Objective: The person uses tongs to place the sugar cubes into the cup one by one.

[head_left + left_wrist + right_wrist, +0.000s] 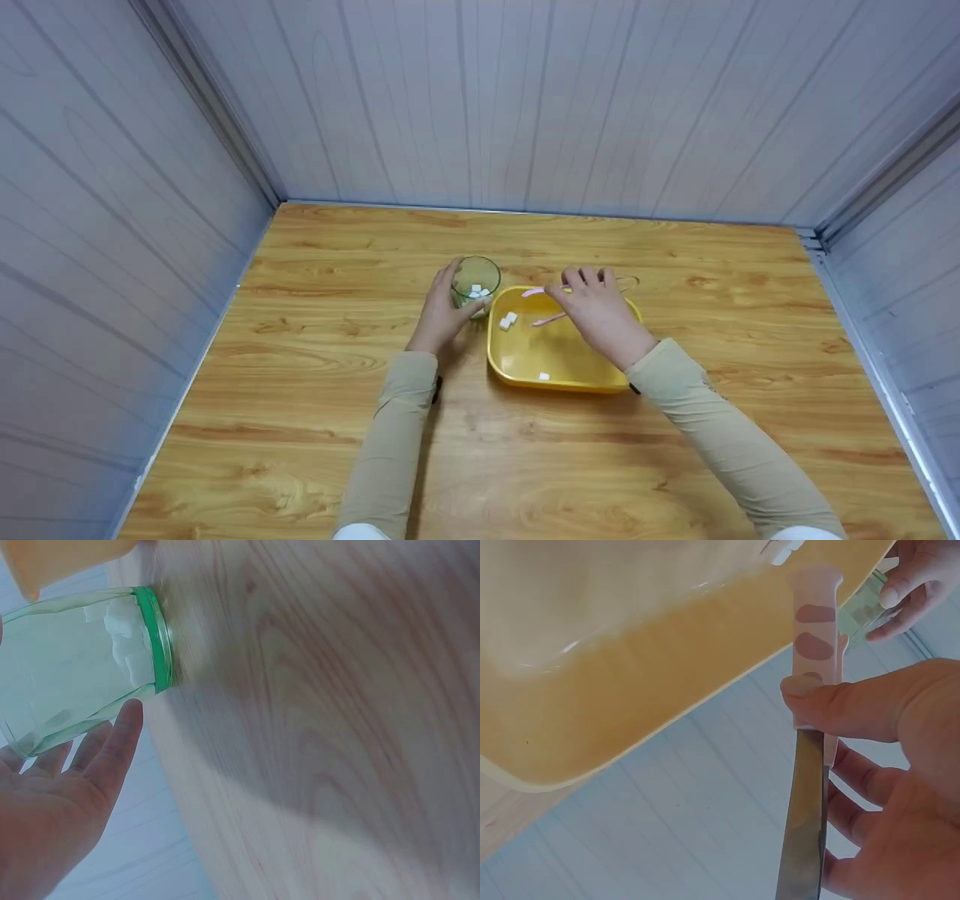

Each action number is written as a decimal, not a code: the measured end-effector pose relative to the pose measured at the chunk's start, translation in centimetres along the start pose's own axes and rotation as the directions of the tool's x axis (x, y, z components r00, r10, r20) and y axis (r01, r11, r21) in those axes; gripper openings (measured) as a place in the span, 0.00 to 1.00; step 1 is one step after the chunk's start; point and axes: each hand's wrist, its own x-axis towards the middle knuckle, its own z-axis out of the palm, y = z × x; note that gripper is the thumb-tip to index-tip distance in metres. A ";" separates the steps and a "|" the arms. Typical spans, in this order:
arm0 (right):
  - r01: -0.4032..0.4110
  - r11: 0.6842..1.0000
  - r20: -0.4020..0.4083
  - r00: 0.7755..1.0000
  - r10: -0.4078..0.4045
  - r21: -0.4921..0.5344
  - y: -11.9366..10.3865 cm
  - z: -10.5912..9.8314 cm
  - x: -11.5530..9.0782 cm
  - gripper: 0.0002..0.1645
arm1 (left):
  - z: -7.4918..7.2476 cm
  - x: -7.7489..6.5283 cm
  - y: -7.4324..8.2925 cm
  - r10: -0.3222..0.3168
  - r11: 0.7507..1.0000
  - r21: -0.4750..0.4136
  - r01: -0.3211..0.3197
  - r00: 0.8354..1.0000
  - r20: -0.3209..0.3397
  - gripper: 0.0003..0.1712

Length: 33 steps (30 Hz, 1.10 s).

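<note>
My left hand [437, 319] is around a greenish glass [60, 660] that stands upright on the table, thumb on one side and fingers on the other. Several white cubes [124, 634] lie at the glass's bottom, by its green base band. Over a yellow tub [562, 386], my right hand [600, 307] holds tongs [810, 802] with a metal band and pink spotted tips. Those tips stand apart above the tub with nothing between them in the head view. Inside the tub, two white cubes [508, 321] lie together at the left and another white cube [544, 376] near the front side.
The wood-grain table [322, 420] stretches out around the glass and tub. Pale panel walls [495, 105] close it in at the back and both sides. The tub's left rim stands close beside the glass.
</note>
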 end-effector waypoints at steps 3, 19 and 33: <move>0.022 1.000 0.008 1.000 -0.022 -0.014 -0.2 0.1 0.2 0.20 | 0.0 0.0 0.0 0.005 1.000 -0.001 -0.005 1.000 -0.003 0.51; 0.032 0.999 0.000 0.999 -0.032 -0.002 -0.7 0.6 1.7 0.17 | 0.1 0.1 0.0 -0.025 1.000 0.003 0.025 1.000 -0.002 0.50; 0.030 0.999 0.042 0.999 -0.028 -0.033 -1.3 1.1 2.7 0.17 | 0.2 0.0 0.2 -0.030 0.999 0.017 0.031 1.000 -0.007 0.49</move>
